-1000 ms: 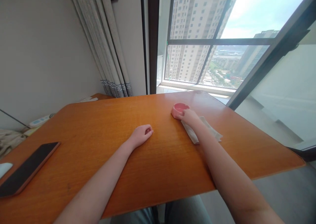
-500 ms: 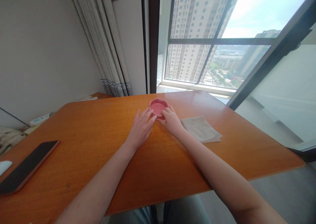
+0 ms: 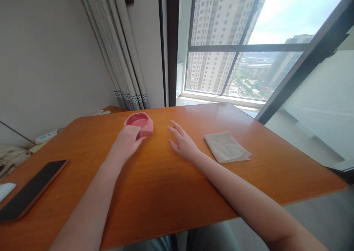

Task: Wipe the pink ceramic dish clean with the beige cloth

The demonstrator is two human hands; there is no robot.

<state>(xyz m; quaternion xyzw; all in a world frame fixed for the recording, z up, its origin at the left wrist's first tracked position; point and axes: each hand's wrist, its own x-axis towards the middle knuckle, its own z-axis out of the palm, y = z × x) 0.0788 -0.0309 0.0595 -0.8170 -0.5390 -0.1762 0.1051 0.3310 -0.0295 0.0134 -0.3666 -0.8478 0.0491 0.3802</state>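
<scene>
A pink ashtray (image 3: pixel 148 125), round inside with a notched, faceted rim, is on the far left half of the wooden table. My left hand (image 3: pixel 125 142) grips its near side, fingers over the rim and thumb along the outer wall. Whether its base touches the table I cannot tell. To the right, my right hand (image 3: pixel 183 142) is held over the table with fingers apart and nothing in it. A folded grey-white cloth (image 3: pixel 227 147) lies flat to the right of that hand.
The wooden table (image 3: pixel 166 192) has its near edge just above my legs. On the left lie a long black pad (image 3: pixel 33 190) and part of a white object (image 3: pixel 6 190). Behind the table stand a grey curtain (image 3: pixel 121 59) and a large window (image 3: pixel 235 48).
The ashtray has moved left with my left hand holding it. My right hand has let go of it and opened, staying near its former place.
</scene>
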